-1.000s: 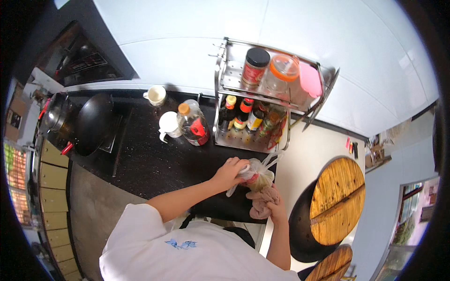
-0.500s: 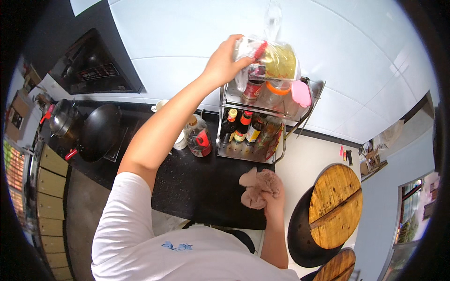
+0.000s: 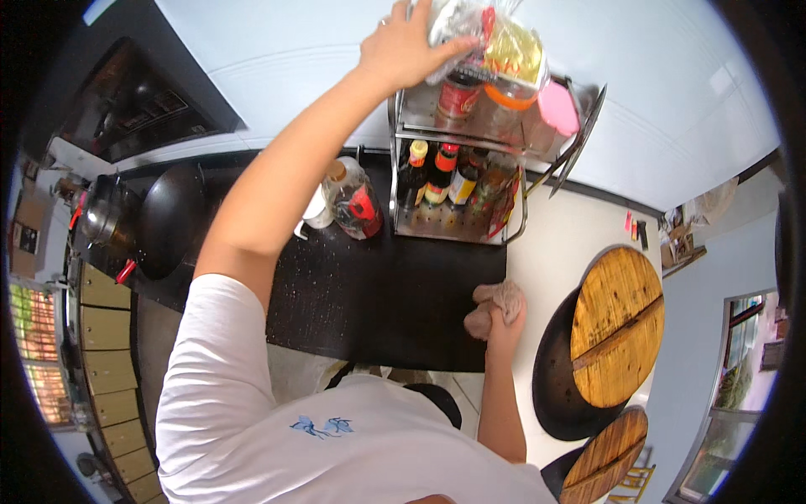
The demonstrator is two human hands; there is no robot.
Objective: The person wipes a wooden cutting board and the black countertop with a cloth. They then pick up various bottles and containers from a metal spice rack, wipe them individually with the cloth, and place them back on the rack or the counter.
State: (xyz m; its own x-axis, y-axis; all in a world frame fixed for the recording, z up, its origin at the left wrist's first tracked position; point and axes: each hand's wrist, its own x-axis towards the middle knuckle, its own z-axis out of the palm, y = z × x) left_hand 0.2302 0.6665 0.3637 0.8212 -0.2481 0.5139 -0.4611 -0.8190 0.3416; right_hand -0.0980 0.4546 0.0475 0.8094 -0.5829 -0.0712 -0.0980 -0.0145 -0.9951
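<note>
My left hand point(image 3: 401, 49) is raised to the top of a metal rack point(image 3: 457, 225) against the wall. Its thumb lies across a clear plastic bag point(image 3: 514, 57) of yellow and white packets, with the fingers at the bag's left edge. Below the bag stand a jar with a red label point(image 3: 458, 99), an orange-lidded jar point(image 3: 510, 95) and a pink-lidded container point(image 3: 557, 109). Several sauce bottles point(image 3: 438, 175) fill the lower shelf. Low at the right end of the black counter point(image 3: 378, 302), my right hand point(image 3: 507, 323) grips a crumpled brownish-pink cloth point(image 3: 495, 301).
Left of the rack stand a large plastic bottle point(image 3: 353, 200) and a white cup point(image 3: 317, 210). Farther left are a black wok point(image 3: 172, 223) and a steel pot point(image 3: 105, 210). Round wooden lids point(image 3: 617, 328) cover large dark woks on the pale surface at right.
The view has shifted, so the rack and counter sit higher in it. My left hand stays at the bag. My right hand, with the cloth, is closer to the counter's right edge.
</note>
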